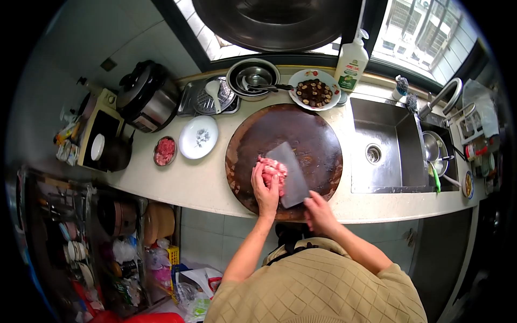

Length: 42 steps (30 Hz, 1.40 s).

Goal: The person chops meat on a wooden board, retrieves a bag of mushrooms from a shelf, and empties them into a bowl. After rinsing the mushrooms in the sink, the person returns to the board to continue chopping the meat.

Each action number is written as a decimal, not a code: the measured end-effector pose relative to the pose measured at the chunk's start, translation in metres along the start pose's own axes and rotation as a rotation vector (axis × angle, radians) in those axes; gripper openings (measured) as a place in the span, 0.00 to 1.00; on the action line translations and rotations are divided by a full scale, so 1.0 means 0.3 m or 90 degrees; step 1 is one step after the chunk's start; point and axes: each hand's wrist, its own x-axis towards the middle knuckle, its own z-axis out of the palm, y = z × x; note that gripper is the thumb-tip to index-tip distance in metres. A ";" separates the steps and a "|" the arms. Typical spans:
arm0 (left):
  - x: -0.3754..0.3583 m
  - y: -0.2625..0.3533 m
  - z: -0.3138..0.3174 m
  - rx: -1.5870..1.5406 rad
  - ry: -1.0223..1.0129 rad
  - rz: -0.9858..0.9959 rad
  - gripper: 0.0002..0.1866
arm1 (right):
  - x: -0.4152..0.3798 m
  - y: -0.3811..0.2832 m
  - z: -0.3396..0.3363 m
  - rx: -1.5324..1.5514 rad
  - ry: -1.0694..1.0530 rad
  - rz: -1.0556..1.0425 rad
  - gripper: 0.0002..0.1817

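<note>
A round, dark wooden chopping board [253, 129] lies on the counter in front of me. On it is a heap of cut raw meat [276, 173], pink with pale streaks. My left hand [265, 189] cups the heap from its left side, fingers curved against it. My right hand [320, 211] is closed round the handle of a cleaver [294, 177]; the handle is mostly hidden by the fingers. The broad grey blade lies flat-looking at the heap's right side, and some meat overlaps its left part. Whether the blade touches the board cannot be made out.
Left of the board are a white plate [187, 141] and a small bowl of red meat [165, 151]. Behind it stand nested metal bowls [232, 81], a plate of sliced dark food [314, 92] and a pump bottle [351, 64]. A sink [398, 129] is at the right.
</note>
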 end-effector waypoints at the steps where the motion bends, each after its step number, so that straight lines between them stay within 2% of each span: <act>1: -0.004 0.002 0.008 -0.008 0.013 0.000 0.24 | 0.014 0.012 0.043 0.021 -0.009 -0.015 0.22; 3: 0.000 0.006 0.022 -0.094 0.034 -0.073 0.25 | 0.020 0.008 0.067 0.016 -0.051 -0.065 0.22; 6: 0.008 0.042 0.063 -0.288 0.054 -0.152 0.26 | -0.055 -0.064 0.064 -0.269 0.017 -0.239 0.22; 7: 0.022 0.073 0.084 -0.364 0.059 -0.171 0.26 | -0.089 -0.103 0.062 -0.381 0.066 -0.374 0.23; 9: 0.059 0.146 0.135 -0.477 0.100 -0.209 0.24 | -0.103 -0.134 0.035 -0.473 0.130 -0.477 0.24; 12: 0.119 0.083 0.135 -0.075 -0.002 -0.146 0.23 | -0.111 -0.198 0.006 -0.560 0.190 -0.584 0.27; 13: 0.109 0.052 0.150 0.099 0.078 -0.083 0.21 | -0.120 -0.228 0.004 -0.585 0.200 -0.599 0.27; 14: 0.099 0.013 0.145 0.129 0.103 -0.117 0.21 | -0.126 -0.257 0.005 -0.607 0.210 -0.615 0.28; 16: 0.099 0.064 0.076 -0.036 0.076 -0.200 0.21 | -0.131 -0.309 0.019 -0.613 0.226 -0.691 0.30; 19: 0.067 0.076 0.016 -0.060 0.113 -0.188 0.18 | -0.122 -0.353 0.037 -0.622 0.216 -0.750 0.32; 22: 0.027 0.072 -0.027 -0.040 0.115 -0.179 0.15 | -0.053 -0.289 0.022 -0.780 0.220 -0.631 0.31; 23: 0.020 0.062 -0.031 -0.038 0.129 -0.168 0.14 | -0.008 -0.242 -0.002 -0.837 0.180 -0.487 0.30; 26: -0.008 0.036 -0.065 0.001 0.139 -0.166 0.13 | 0.030 -0.270 -0.023 -0.834 0.100 -0.307 0.29; 27: -0.013 0.032 -0.079 -0.006 0.132 -0.184 0.13 | 0.001 -0.334 -0.017 -0.767 0.065 -0.266 0.28; 31: -0.021 0.025 -0.100 -0.047 0.123 -0.230 0.15 | -0.089 -0.423 0.020 -0.704 0.120 -0.457 0.27; 34: -0.018 0.061 -0.076 -0.104 0.149 -0.234 0.14 | -0.074 -0.368 0.037 -0.745 0.206 -0.483 0.29; 37: -0.018 0.121 -0.060 -0.141 0.104 -0.264 0.12 | 0.022 -0.241 -0.012 -0.831 0.192 -0.283 0.32; 38: -0.023 0.138 -0.044 -0.130 0.124 -0.251 0.07 | 0.053 -0.225 -0.032 -0.791 0.176 -0.340 0.32; 40: -0.046 0.139 -0.025 -0.120 0.013 -0.270 0.08 | 0.078 -0.203 -0.057 -0.705 0.137 -0.445 0.33; 41: -0.058 0.147 -0.004 -0.156 -0.039 -0.277 0.08 | 0.074 -0.190 -0.063 -0.615 0.096 -0.403 0.33; 42: -0.073 0.154 0.023 -0.200 -0.115 -0.312 0.13 | 0.060 -0.175 -0.064 -0.528 0.055 -0.361 0.32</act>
